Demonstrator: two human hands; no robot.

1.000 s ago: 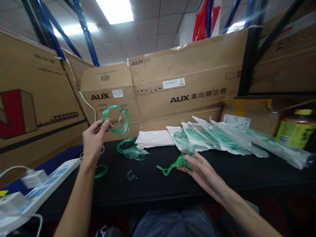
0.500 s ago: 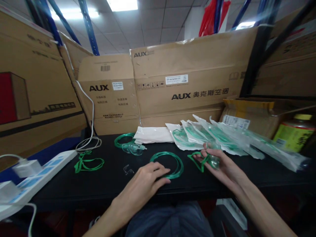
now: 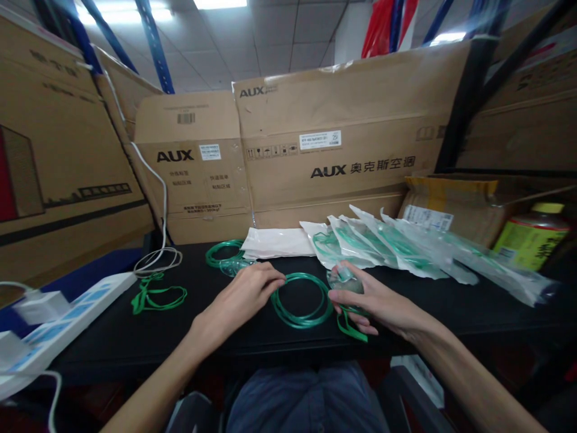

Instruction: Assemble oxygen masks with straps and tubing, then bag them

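A loop of green tubing (image 3: 295, 323) lies coiled on the black table. My left hand (image 3: 241, 296) is closed, its fingertips pinched at the coil's upper left edge. To the right of the coil, my right hand (image 3: 376, 300) is wrapped round a clear oxygen mask (image 3: 345, 282), held just above the table. A green elastic strap (image 3: 354, 329) hangs below those fingers. Behind my left hand, a second clear mask (image 3: 232, 266) is partly covered, with another green tubing coil (image 3: 216, 254) beside it. A separate green strap (image 3: 169, 305) rests farther left.
White paper sheets or pouches (image 3: 279, 242) lie at the back. Several clear-and-white packs with green tubing (image 3: 396, 249) fan out rightward. A power strip (image 3: 76, 325) borders the left, a yellow-labelled bottle (image 3: 532, 237) the right. Cardboard panels (image 3: 360, 138) stand behind.
My right hand has moved left towards the coil with the mask, now turned in the grip. My left hand has shifted left and up, and its fingers have closed at the tubing's edge.
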